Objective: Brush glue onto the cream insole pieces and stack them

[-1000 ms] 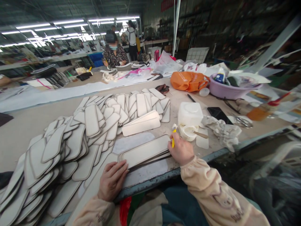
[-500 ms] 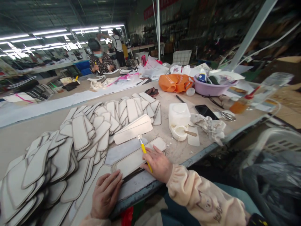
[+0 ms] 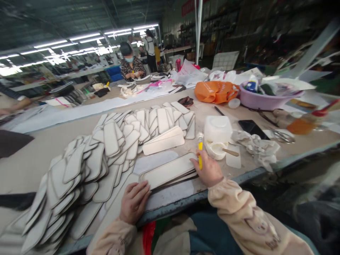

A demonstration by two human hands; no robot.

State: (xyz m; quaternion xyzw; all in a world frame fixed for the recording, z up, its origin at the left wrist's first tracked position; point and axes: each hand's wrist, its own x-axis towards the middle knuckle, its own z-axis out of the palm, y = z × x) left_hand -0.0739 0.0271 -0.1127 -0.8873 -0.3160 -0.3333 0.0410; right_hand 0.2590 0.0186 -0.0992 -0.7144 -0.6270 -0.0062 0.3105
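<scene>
A long white padded strip with a grey edge lies on a small stack near the table's front edge. My left hand rests on the strip's near left end, fingers curled and pressed down on it. My right hand is at the strip's right end, closed round a small yellow-handled brush whose tip points up toward a white glue pot. A wooden stick lies across that pot.
A big overlapping heap of similar padded pieces covers the table's left and middle. At right are a white plastic jug, a crumpled rag, a phone, scissors, an orange bag and a purple basin. Another person sits at a far table.
My right hand swung the brush from the strip's middle back to its right end, beside the glue pot. My left hand stayed on the strip's left end. The camera shifted.
</scene>
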